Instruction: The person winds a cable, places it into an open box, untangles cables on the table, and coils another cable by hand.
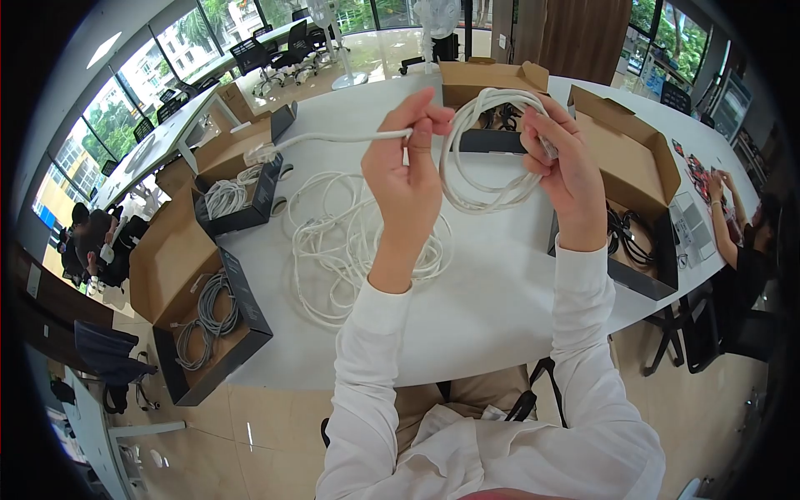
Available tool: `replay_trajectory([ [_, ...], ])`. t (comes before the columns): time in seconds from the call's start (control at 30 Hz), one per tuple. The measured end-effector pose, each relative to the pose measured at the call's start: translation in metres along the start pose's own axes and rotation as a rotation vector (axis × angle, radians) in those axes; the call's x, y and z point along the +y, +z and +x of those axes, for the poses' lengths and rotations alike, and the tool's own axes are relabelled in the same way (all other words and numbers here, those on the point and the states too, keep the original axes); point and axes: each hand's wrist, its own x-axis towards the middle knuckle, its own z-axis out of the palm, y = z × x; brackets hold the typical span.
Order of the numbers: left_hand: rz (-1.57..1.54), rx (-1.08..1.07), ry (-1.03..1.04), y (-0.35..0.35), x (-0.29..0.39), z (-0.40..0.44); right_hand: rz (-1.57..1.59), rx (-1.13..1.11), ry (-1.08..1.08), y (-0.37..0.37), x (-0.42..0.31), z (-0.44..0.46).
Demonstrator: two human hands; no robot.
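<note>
My right hand [571,167] grips a coiled white network cable [486,204], which hangs in loops above the table. In my left hand [402,171], the thumb and fingers pinch a free stretch of white cable. This stretch runs out to the left and ends in a clear plug [261,155]. Under my left forearm lies a loose tangle of white cable [342,250] on the white table [492,308]. Whether the pinched stretch joins the coil is hidden behind my fingers.
Open cardboard boxes stand around the table: one with grey cables [208,321], one with white cables [227,198], one with black cables [629,237], and another with dark cords [502,118] at the back. A person [742,229] works at the right end beside a clear plastic tray [693,229].
</note>
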Motion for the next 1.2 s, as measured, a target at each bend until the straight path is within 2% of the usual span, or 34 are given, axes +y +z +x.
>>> replay_trajectory([
  [0.1, 0.096, -0.039, 0.081, 0.003, 0.005, -0.001, 0.057, 0.007, 0.035, -0.002, 0.001, 0.004],
  [0.2, 0.331, -0.112, 0.3, 0.002, 0.008, 0.004, 0.131, 0.024, 0.07, -0.007, 0.002, 0.007],
  [0.23, 0.392, -0.164, 0.24, 0.0, 0.01, 0.001, 0.2, 0.036, 0.093, -0.008, 0.002, 0.007],
  [0.33, 0.704, -0.382, 0.421, 0.004, 0.008, -0.002, 0.316, 0.015, 0.079, -0.023, -0.001, 0.013],
  [0.37, 0.628, -0.458, 0.352, 0.009, 0.008, -0.009, 0.34, -0.003, 0.062, -0.027, -0.001, 0.015],
  [0.47, 0.303, -0.415, 0.231, 0.025, -0.013, -0.022, 0.182, 0.08, -0.056, -0.017, -0.006, 0.009],
  [0.5, 0.323, -0.404, 0.174, 0.024, -0.02, -0.022, 0.189, 0.065, -0.051, -0.018, -0.007, 0.009],
  [0.6, -0.254, -0.222, -0.278, 0.024, -0.028, -0.025, 0.212, 0.048, -0.051, -0.021, -0.01, 0.007],
  [0.73, -0.592, -0.119, -0.341, 0.013, -0.018, -0.013, 0.204, 0.081, -0.089, -0.022, -0.01, 0.008],
  [0.87, -0.275, -0.218, -0.136, 0.018, -0.008, -0.013, 0.128, 0.19, -0.178, -0.019, -0.004, 0.009],
  [0.97, -0.185, -0.25, -0.039, 0.03, -0.008, -0.02, 0.056, 0.268, -0.204, -0.003, 0.003, 0.006],
  [1.07, -0.396, -0.193, -0.169, 0.033, -0.002, -0.021, 0.034, 0.227, -0.222, 0.004, 0.014, 0.004],
  [1.1, -0.436, -0.115, -0.233, 0.035, 0.006, -0.02, 0.018, 0.22, -0.222, 0.005, 0.015, 0.004],
  [1.2, -0.637, -0.146, -0.386, 0.023, 0.011, -0.014, 0.007, 0.163, -0.184, 0.006, 0.021, 0.005],
])
